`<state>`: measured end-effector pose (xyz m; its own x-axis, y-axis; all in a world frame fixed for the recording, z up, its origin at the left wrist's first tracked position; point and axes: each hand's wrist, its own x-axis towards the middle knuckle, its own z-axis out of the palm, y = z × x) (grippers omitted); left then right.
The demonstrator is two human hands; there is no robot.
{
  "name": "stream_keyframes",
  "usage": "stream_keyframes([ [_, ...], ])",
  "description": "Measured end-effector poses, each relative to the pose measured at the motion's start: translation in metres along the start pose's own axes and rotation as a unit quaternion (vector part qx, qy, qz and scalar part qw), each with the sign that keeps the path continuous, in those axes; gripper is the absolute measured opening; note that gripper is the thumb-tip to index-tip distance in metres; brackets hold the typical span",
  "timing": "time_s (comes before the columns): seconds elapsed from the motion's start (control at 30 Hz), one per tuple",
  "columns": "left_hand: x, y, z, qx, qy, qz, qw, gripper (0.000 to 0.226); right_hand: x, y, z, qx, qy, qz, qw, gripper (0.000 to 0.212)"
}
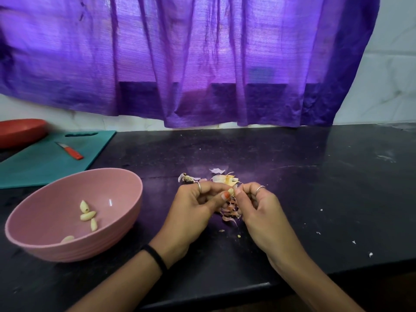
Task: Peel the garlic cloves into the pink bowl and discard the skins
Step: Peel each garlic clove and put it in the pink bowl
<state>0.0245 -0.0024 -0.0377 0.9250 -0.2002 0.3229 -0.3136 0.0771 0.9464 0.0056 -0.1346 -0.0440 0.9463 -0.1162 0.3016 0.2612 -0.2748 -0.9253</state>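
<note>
Pale garlic clove (231, 191) pinched between left hand (195, 208) and right hand (258, 208).

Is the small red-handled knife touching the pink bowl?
Apart. The head view shows the knife lying on the teal cutting board, with bare board between it and the pink bowl.

We see a smooth, faintly glossy plastic pink bowl (74, 212) at lower left, a polished dark stone table (292, 176), thin papery garlic skins (227, 211) at centre, and a ribbed purple cloth curtain (180, 59) above.
</note>
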Motion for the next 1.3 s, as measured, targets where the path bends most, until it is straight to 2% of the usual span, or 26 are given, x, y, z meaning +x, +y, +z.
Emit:
stream_keyframes([
  [0.4, -0.003, 0.007, 0.0, -0.139, -0.052, -0.071, 0.986, 0.017, 0.001, 0.002, 0.0, -0.02, 0.018, 0.024, 0.999, 0.017],
  [0.57, -0.002, 0.01, -0.001, -0.172, -0.035, -0.094, 0.98, 0.016, 0.0, 0.002, -0.001, -0.015, 0.037, 0.025, 0.999, 0.015],
  [0.67, 0.0, 0.008, -0.002, -0.172, -0.023, -0.102, 0.98, 0.022, -0.001, 0.0, -0.004, 0.023, 0.063, 0.024, 0.998, 0.012],
  [0.87, 0.0, 0.009, -0.002, -0.166, -0.006, -0.097, 0.981, 0.017, -0.002, -0.001, -0.007, 0.112, 0.1, 0.028, 0.988, 0.013],
  [1.1, -0.002, 0.009, 0.0, -0.117, -0.024, -0.084, 0.989, 0.019, -0.003, -0.005, -0.008, 0.131, 0.07, 0.019, 0.989, 0.038],
  [1.3, -0.002, 0.01, 0.0, -0.104, -0.037, -0.09, 0.99, 0.026, -0.002, -0.007, -0.006, 0.153, 0.063, 0.038, 0.985, 0.038],
])
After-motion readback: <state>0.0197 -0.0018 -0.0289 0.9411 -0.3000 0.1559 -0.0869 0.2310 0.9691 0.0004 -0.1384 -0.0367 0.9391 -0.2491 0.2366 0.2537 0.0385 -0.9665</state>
